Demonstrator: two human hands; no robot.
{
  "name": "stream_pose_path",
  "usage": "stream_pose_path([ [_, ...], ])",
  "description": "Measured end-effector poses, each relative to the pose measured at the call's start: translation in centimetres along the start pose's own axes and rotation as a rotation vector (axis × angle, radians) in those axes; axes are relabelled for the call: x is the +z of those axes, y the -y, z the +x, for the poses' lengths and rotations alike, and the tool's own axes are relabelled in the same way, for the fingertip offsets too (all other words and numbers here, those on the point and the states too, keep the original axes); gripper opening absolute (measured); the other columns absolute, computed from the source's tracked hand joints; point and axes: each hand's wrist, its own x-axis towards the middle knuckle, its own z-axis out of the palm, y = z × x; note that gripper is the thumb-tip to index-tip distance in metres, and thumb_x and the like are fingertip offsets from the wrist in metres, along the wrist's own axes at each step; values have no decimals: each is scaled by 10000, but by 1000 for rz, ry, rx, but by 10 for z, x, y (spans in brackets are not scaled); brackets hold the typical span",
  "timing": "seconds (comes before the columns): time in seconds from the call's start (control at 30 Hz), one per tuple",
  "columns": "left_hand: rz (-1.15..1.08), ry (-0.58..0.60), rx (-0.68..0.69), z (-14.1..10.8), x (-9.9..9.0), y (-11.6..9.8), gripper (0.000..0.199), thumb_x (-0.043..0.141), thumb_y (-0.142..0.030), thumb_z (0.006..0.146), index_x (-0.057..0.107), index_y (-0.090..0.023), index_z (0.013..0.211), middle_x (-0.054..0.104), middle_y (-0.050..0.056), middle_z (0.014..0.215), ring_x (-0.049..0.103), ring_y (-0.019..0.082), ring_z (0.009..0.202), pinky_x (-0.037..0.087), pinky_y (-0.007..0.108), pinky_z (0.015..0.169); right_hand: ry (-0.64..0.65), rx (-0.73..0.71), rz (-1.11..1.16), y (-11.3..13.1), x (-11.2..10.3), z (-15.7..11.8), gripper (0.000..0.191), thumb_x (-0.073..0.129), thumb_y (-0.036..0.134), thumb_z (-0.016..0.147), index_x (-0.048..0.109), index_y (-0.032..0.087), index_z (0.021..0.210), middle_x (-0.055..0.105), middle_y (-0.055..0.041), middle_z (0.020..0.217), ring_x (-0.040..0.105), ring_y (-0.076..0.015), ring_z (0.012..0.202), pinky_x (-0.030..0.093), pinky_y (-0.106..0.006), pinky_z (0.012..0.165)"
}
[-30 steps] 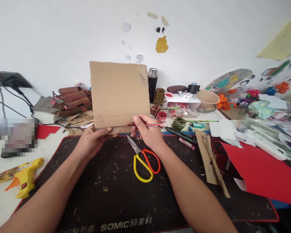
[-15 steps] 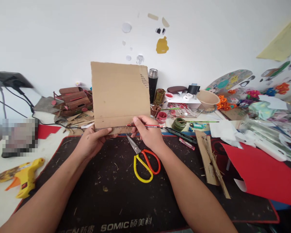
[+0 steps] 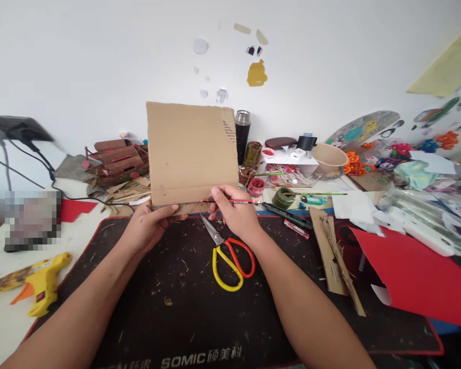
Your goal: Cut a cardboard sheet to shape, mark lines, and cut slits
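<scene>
A squarish sheet of brown cardboard (image 3: 192, 148) stands tilted up facing me, its ribs bared at the upper right corner. My left hand (image 3: 146, 225) grips its lower left corner, thumb in front, along with a narrow brown strip (image 3: 194, 208) that lies along the bottom edge. Between the thumb and fingers of my right hand (image 3: 236, 212) is a red and black pencil (image 3: 243, 201), its point toward the left over the strip. The right fingers are at the sheet's lower right edge. Below lie scissors (image 3: 216, 238) with one yellow and one red handle loop.
A black desk mat (image 3: 157, 318) covers the table's front. At left lies a yellow glue gun (image 3: 42, 287). Cardboard strips (image 3: 332, 256) and red paper (image 3: 418, 271) are on the right. Behind stand a black thermos (image 3: 243, 136), paint jars (image 3: 256, 187) and a beige bowl (image 3: 330, 156).
The cardboard has dropped very slightly in view, and both hands keep their grip. The pencil stays by the lower edge.
</scene>
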Motion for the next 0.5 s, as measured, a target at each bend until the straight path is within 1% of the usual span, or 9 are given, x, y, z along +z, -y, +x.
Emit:
stream_pose_path([
  [0.1, -5, 3, 1, 0, -1, 1, 724, 959, -199, 670, 748, -206, 1363, 866, 107, 1122, 830, 292, 962, 694, 283, 667, -3, 10, -2, 0, 0, 0, 441, 649, 633, 1020, 696, 200, 948, 721, 3, 722, 737, -135, 550, 473, -183, 446],
  [0.37, -13, 4, -16, 2, -1, 3, 739, 991, -236, 648, 763, -182, 1349, 869, 131, 1080, 829, 299, 889, 692, 288, 635, 2, 17, -4, -2, -1, 1, 418, 647, 603, 1028, 694, 197, 938, 710, 9, 704, 732, -134, 535, 465, -186, 441],
  [0.5, -16, 11, -13, 2, -2, 3, 741, 984, -224, 660, 756, -189, 1364, 866, 130, 1118, 832, 298, 928, 694, 284, 662, 1, 2, 0, -2, 0, 1, 410, 650, 596, 1030, 694, 196, 947, 712, 8, 711, 731, -133, 536, 467, -188, 445],
])
